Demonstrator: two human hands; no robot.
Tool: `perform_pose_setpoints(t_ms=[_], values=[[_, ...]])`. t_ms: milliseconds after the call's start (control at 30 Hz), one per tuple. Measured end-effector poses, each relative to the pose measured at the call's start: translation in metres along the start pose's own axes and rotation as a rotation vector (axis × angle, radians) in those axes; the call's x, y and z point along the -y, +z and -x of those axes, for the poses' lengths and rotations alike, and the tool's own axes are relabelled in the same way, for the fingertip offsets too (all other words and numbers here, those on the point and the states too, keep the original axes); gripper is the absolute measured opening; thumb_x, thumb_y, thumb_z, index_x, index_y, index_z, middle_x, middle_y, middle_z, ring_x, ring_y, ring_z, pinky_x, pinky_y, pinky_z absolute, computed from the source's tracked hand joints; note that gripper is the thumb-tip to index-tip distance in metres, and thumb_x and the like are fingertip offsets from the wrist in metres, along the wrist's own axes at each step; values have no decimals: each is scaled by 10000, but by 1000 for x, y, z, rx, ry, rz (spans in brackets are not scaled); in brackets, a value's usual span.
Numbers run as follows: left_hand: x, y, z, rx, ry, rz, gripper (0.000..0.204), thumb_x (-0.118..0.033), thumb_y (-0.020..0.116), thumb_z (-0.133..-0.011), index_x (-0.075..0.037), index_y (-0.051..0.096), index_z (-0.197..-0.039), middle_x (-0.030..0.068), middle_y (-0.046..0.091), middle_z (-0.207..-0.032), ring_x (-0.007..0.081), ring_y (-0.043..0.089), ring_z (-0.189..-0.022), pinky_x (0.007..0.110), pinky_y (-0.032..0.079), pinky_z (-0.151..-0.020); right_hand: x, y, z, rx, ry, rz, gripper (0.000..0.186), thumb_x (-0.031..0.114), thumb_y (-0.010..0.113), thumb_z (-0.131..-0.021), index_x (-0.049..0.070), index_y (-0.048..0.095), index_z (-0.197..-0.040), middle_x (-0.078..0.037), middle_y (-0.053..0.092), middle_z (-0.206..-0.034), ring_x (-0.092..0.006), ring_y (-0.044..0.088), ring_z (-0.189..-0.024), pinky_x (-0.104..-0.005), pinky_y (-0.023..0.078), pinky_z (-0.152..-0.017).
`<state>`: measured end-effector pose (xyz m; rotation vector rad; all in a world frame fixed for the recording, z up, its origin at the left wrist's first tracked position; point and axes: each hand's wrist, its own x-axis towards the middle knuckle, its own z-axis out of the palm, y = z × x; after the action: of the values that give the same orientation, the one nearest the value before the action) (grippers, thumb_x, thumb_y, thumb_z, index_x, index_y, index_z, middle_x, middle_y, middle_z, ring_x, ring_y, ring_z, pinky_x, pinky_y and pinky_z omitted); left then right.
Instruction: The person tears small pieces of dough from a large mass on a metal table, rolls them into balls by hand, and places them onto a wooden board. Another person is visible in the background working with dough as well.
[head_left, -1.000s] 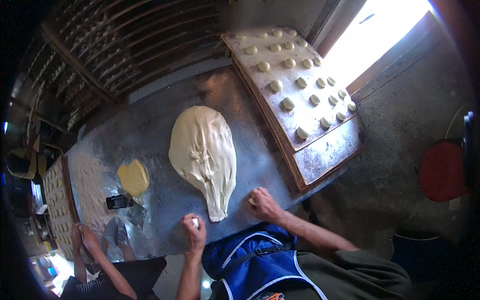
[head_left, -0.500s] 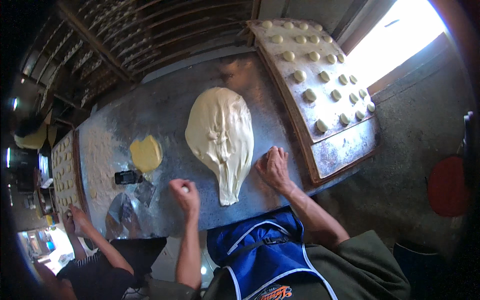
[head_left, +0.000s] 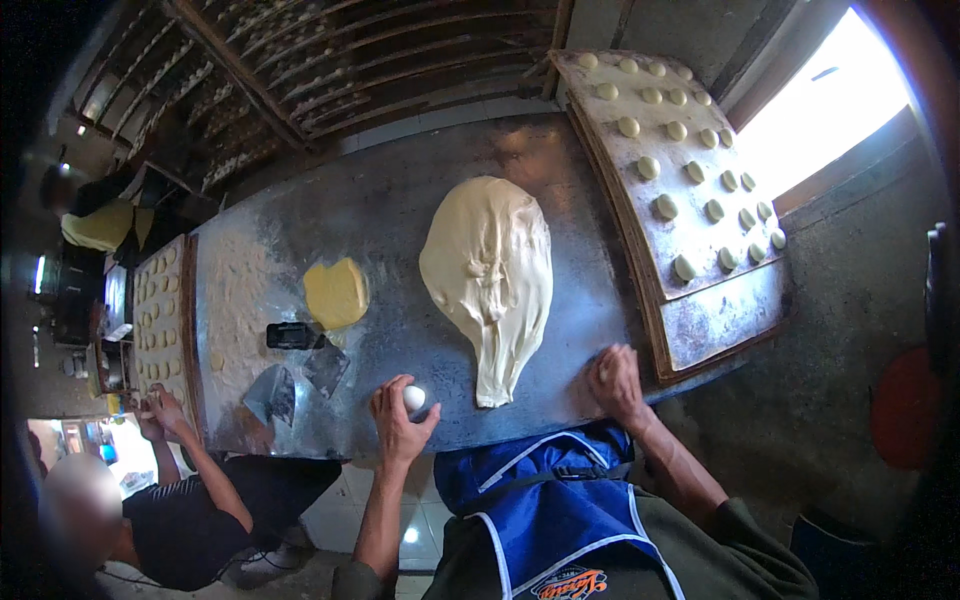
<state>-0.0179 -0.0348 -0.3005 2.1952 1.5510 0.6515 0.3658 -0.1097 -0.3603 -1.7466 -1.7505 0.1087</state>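
A big pale slab of dough [head_left: 490,270] lies mid-table, broad at the far end and narrowing to a tongue near me. To its left, at the table's near edge, my left hand [head_left: 398,420] curls its fingers around a small white dough ball [head_left: 414,398], thumb spread out on the right. My right hand [head_left: 617,384] is on the other side of the slab, close to the stacked trays. Its fingers are bent and slightly blurred; whatever may be under them is hidden.
Stacked trays with rows of dough balls [head_left: 714,210] stand on the right. Left of the slab are a yellow lump [head_left: 337,294], a small black container [head_left: 289,336], plastic wrap [head_left: 270,395] and flour. At far left a co-worker's hands [head_left: 168,412] touch another tray [head_left: 160,320]. Loaded racks [head_left: 400,70] stand behind.
My left hand has loosened from a fist, baring more of the dough ball. My right hand has drawn away from the slab, toward me and the trays. The whole view has shifted.
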Motion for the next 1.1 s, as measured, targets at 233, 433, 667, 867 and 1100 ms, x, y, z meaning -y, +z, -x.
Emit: perform_pose_setpoints(t_ms=[233,433,667,867,1100], values=[[-2,-15,-6,153,-60,84,640,-68,789,-696,-112,597,-1306,147,552,-1269,348,533,-1160,451,446,-1031,16,-4,4,78,81,19,260,6,689,-754,56,492,-915,-137,513,-851,-349,518,-838,-448,396,-767],[1,-24,-15,384,55,-70,349,43,696,-676,-91,711,-998,130,584,-1117,335,583,-1058,432,506,-906,43,-75,-19,183,143,73,596,192,840,-691,51,549,-1192,-162,553,-1253,-369,508,-1188,-459,403,-999],[-156,-34,-89,120,333,205,436,86,718,-678,-115,717,-1064,117,572,-1179,295,595,-1074,377,543,-809,22,-60,11,320,171,2,504,70,729,-785,22,584,-1265,-187,546,-1187,-360,528,-1127,-433,473,-984],[-285,48,-124,41,573,635,699,61,765,-714,-81,526,-1356,141,610,-1200,294,627,-1097,379,526,-941,26,-197,-35,-89,200,-51,406,-30,780,-730,19,652,-1112,-137,626,-1037,-334,633,-1006,-395,547,-853],[-339,216,-112,296,614,559,821,-102,783,-761,-28,367,-1465,127,595,-1309,311,584,-1200,441,414,-1058,-73,-254,-54,-667,358,-5,1056,178,865,-773,61,162,-1554,-234,613,-1203,-379,664,-1024,-429,558,-834]])
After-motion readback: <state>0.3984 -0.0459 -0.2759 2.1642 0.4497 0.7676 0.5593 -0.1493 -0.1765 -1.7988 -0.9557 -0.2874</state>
